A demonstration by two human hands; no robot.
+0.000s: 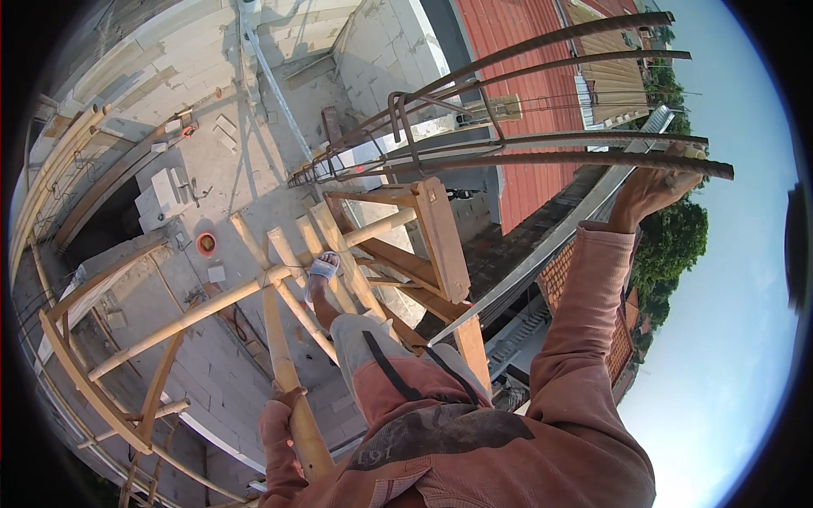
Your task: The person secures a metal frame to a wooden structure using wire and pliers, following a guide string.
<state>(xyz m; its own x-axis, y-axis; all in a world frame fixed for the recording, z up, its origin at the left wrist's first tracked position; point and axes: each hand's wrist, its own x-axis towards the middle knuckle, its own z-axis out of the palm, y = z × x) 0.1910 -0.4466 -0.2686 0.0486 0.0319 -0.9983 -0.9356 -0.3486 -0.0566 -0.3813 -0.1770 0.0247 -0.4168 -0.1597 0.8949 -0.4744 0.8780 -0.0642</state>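
High on a bamboo scaffold, my right hand (pixel 665 182) is wrapped round the protruding ends of a long rebar cage (pixel 406 118) with ribbed bars and square ties, extending toward the upper middle. Low at the left, my left hand (pixel 288 396) grips an upright bamboo pole (pixel 279 339). My sandalled foot (pixel 323 267) rests on the bamboo scaffold (pixel 373 227) near where several poles cross. Beside the poles stands a wooden board formwork (pixel 440 245).
Below lie a concrete floor (pixel 254 144) with pale blocks (pixel 169 186) and an orange bucket (pixel 206 244). A dark opening (pixel 110 222) and timber frame (pixel 93 372) are at left, block walls (pixel 373 42) behind, red metal roofing (pixel 517 102) and trees (pixel 677 237) at right.
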